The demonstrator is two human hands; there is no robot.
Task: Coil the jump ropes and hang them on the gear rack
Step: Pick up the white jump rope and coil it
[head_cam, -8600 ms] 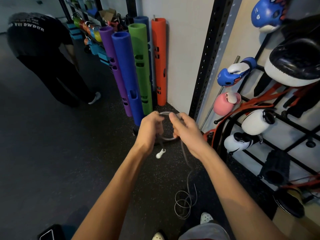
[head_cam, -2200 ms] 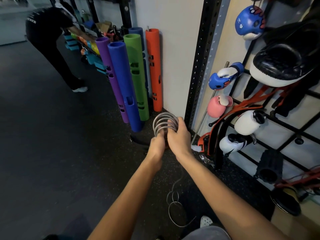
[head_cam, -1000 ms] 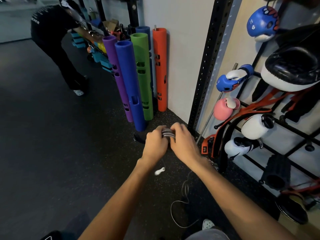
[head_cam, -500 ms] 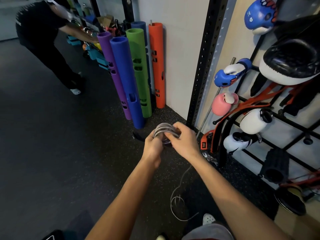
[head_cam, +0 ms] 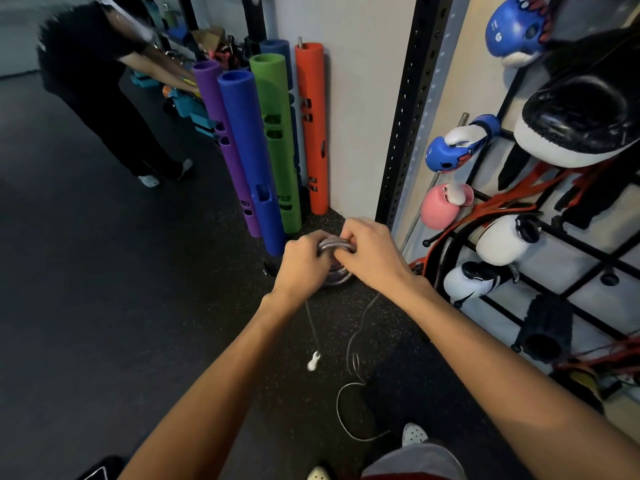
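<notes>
Bending forward at the far left, a person in black (head_cam: 90,81) reaches toward some coloured gear. Next stand the foam tubes, purple (head_cam: 225,140), blue (head_cam: 252,150), green (head_cam: 277,133) and orange (head_cam: 313,126), beside the white wall (head_cam: 360,98). In the middle, the left hand (head_cam: 301,265) has its fingers curled around the coiled jump rope (head_cam: 334,245), and the right hand (head_cam: 372,254) grips the same coil from the other side. A white end piece (head_cam: 313,362) hangs below the left hand, and the loose rope (head_cam: 349,403) lies in loops on the dark floor (head_cam: 104,306). At the right, the gear rack (head_cam: 585,245) carries boxing gloves (head_cam: 450,155) and pads (head_cam: 585,123).
</notes>
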